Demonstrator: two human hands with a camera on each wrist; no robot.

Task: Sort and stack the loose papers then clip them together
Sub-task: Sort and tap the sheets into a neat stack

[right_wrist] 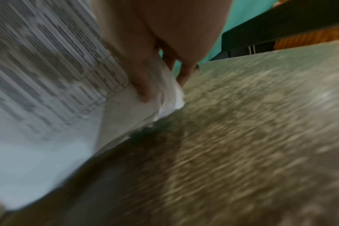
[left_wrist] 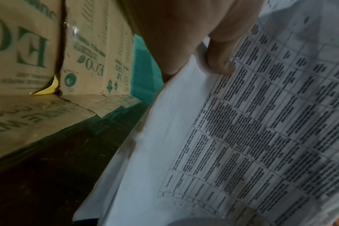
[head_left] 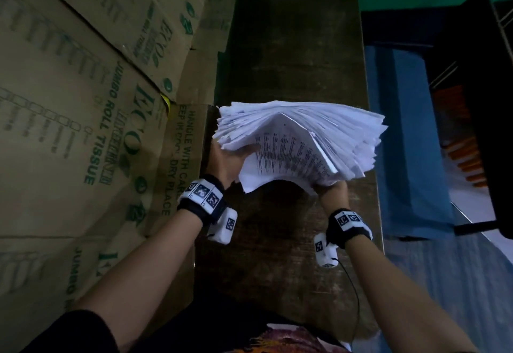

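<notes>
Where the frame begins on the left, stacked cardboard boxes [head_left: 83,88] printed in green ("ECO", "JUMBO ROLL TISSUE") rise like a wall, and a flattened flap [head_left: 183,158] reading "HANDLE WITH CARE" lies along the left edge of the dark wooden table [head_left: 291,47]. A sliver of yellow shows in the gap between two boxes in the left wrist view (what it belongs to cannot be told).

Just right of the flap, the left hand [head_left: 227,161] grips the left edge of the papers [head_left: 299,141]: in the left wrist view its thumb [left_wrist: 221,61] presses down on the top printed sheet, while the other fingers are hidden under the stack. The papers are a thick, uneven sheaf held up over the middle of the table, bowed into a hump, with many sheet edges fanned out at the far and right sides. The top sheet carries a table of small print.

The right hand [head_left: 334,194] holds the near right corner from below; the blurred right wrist view shows its thumb [right_wrist: 143,85] on top of the sheets and fingers beneath, pinching them. Both wrists wear black bands with white marker tags, and a thin black cable hangs from the right one.

Further right, blue cloth [head_left: 402,136] lies beside the table, then a dark frame [head_left: 477,102] with orange slats behind it. The far wall is green.
</notes>
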